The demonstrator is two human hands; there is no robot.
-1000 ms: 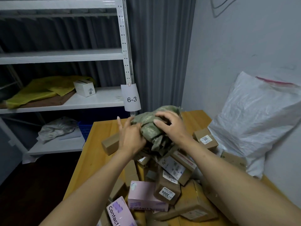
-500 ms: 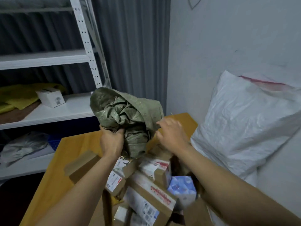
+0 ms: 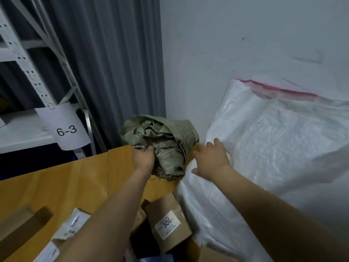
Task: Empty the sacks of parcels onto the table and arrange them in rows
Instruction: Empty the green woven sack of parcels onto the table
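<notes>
Parcel at 6 o'clock on the bench, labelled "300". Centre: left hand clamps the emptied green sack, now moved to the far corner. The right hand has let go, fingers spread on the white sack at 3 o'clock, likely emptied next. Shelf tag, 9 o'clock: "6-3".

Both my arms reach forward toward the far right corner of the tabletop, my left hand clenched around the crumpled green sack, my right hand palm-down, fingers spread.

Parcel storeroom: numbered metal shelving, woven sacks, labelled cartons.
</notes>
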